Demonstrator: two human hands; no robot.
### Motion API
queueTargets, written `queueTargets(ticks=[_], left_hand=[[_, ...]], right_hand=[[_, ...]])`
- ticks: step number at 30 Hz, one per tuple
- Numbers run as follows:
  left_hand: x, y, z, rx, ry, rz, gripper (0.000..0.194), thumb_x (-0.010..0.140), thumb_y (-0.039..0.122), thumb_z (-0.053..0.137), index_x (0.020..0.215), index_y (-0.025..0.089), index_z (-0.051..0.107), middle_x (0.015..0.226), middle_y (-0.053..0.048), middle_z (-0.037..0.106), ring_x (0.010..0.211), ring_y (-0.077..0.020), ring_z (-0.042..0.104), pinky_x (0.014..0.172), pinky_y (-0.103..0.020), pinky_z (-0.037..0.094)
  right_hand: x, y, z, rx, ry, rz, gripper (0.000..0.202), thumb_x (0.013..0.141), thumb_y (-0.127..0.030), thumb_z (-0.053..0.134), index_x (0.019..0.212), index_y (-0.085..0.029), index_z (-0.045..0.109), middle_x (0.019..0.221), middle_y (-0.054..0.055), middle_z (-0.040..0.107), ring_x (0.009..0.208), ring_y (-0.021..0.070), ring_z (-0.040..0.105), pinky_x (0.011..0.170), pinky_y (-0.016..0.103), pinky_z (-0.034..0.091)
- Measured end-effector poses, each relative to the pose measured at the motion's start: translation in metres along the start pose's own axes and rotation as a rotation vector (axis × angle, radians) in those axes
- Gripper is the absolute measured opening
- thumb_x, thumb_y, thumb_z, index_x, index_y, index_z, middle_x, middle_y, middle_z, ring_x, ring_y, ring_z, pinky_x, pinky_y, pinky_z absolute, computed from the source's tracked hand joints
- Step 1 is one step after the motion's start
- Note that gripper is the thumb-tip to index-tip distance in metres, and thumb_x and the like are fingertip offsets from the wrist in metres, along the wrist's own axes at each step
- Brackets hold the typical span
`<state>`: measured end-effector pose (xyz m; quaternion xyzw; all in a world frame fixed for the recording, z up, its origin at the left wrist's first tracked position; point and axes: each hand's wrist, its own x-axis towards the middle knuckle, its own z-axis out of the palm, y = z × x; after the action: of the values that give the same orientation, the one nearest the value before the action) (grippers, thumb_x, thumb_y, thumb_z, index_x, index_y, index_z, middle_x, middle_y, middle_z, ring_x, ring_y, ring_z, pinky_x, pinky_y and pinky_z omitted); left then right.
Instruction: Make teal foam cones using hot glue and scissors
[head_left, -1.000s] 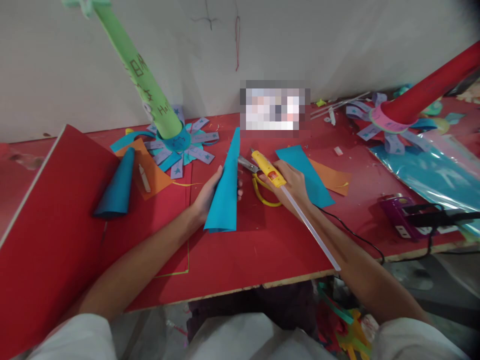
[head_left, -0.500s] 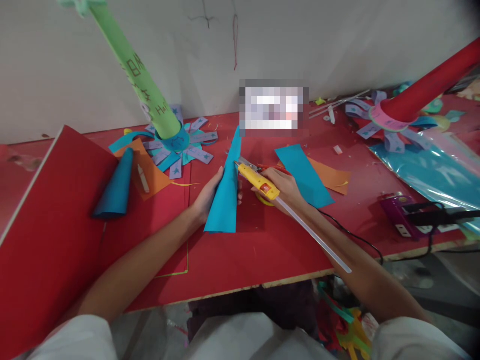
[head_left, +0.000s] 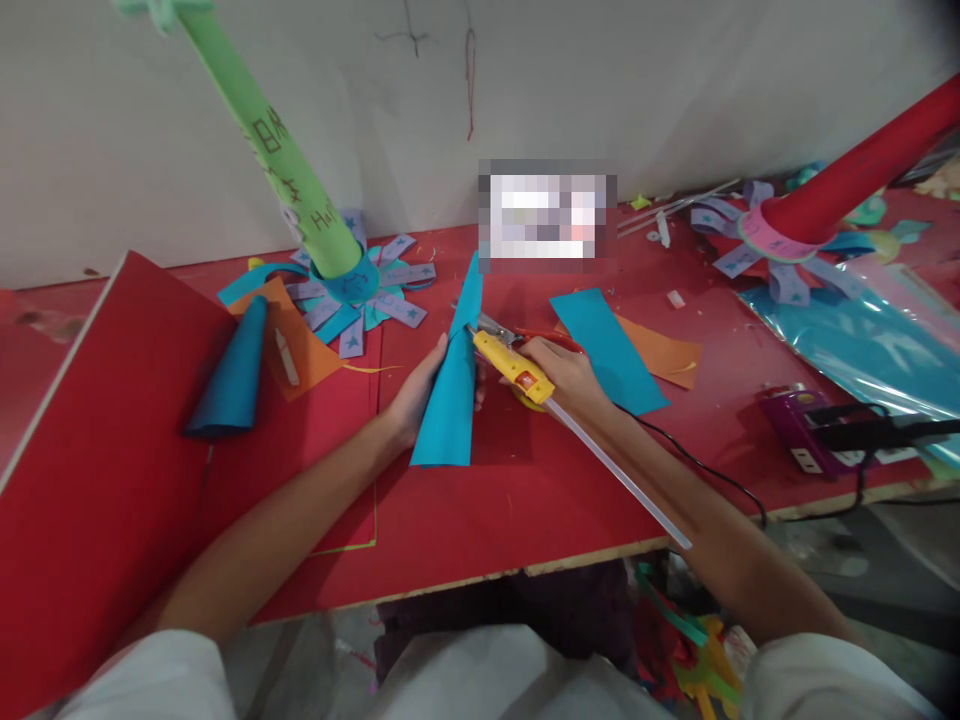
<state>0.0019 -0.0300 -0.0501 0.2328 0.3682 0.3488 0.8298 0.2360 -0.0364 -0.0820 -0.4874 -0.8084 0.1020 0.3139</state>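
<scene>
My left hand is closed round a long, folded blue foam or paper piece, narrow at the far end and wide towards me. Some of its fingertips show past the right edge. In my right hand is a yellow hot glue gun, with a long clear glue stick out of its back. The gun's nozzle touches or nearly touches the blue piece at its upper right edge. Behind the gun lie red-handled scissors, partly hidden.
A blue cone and an orange sheet lie left, beside a big red board. Blue and orange scraps lie right. A green tube, a red tube and a purple power strip with cords stand around.
The glue gun has shifted slightly left and down along the blue piece, its glue stick swinging left with it. The blue piece now shows a crease near the nozzle.
</scene>
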Motion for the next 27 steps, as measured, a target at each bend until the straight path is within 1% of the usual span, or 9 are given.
queueTargets(ticks=[5,9,15,21,27], left_hand=[[-0.0002,0.0003,0.0007,0.013,0.008,0.01,0.054,0.105,0.063,0.051,0.095,0.013,0.071,0.082,-0.008,0.072,0.061,-0.0171,0.068,0.059,-0.029,0.058],[0.0007,-0.0014,-0.0006,0.04,0.022,0.003,0.055,0.105,0.063,0.05,0.092,0.014,0.071,0.081,-0.008,0.072,0.059,-0.0166,0.067,0.056,-0.028,0.057],[0.0025,-0.004,-0.004,0.058,0.059,-0.018,0.052,0.106,0.061,0.051,0.095,0.014,0.072,0.081,-0.009,0.073,0.058,-0.0158,0.066,0.055,-0.027,0.056],[0.0029,-0.006,-0.0058,0.07,0.07,0.001,0.052,0.107,0.059,0.05,0.096,0.013,0.072,0.082,-0.009,0.071,0.057,-0.0152,0.065,0.055,-0.027,0.057],[0.0025,-0.008,-0.0056,0.066,0.077,0.029,0.048,0.105,0.058,0.055,0.098,0.014,0.07,0.081,-0.009,0.071,0.055,-0.0146,0.063,0.055,-0.027,0.057]], right_hand=[[-0.0006,0.0002,0.0002,0.001,-0.012,0.004,0.018,0.101,-0.041,0.067,0.106,-0.024,0.068,0.101,0.006,0.078,0.089,0.0224,0.074,0.065,0.03,0.043],[0.0004,-0.0016,-0.0001,-0.006,0.007,-0.006,0.016,0.1,-0.039,0.068,0.103,-0.023,0.066,0.101,0.006,0.078,0.089,0.0225,0.073,0.065,0.03,0.042],[0.0015,-0.0061,-0.0009,-0.016,0.036,0.02,0.019,0.101,-0.042,0.066,0.099,-0.024,0.063,0.1,0.007,0.077,0.086,0.0227,0.072,0.063,0.031,0.04],[0.0005,-0.0057,0.0012,0.003,0.047,0.041,0.025,0.099,-0.043,0.068,0.089,-0.024,0.055,0.09,0.004,0.073,0.078,0.0212,0.069,0.06,0.031,0.036],[-0.0004,-0.0066,0.0012,0.001,0.037,0.067,0.029,0.099,-0.045,0.066,0.085,-0.025,0.05,0.081,0.003,0.068,0.07,0.019,0.062,0.059,0.031,0.033]])
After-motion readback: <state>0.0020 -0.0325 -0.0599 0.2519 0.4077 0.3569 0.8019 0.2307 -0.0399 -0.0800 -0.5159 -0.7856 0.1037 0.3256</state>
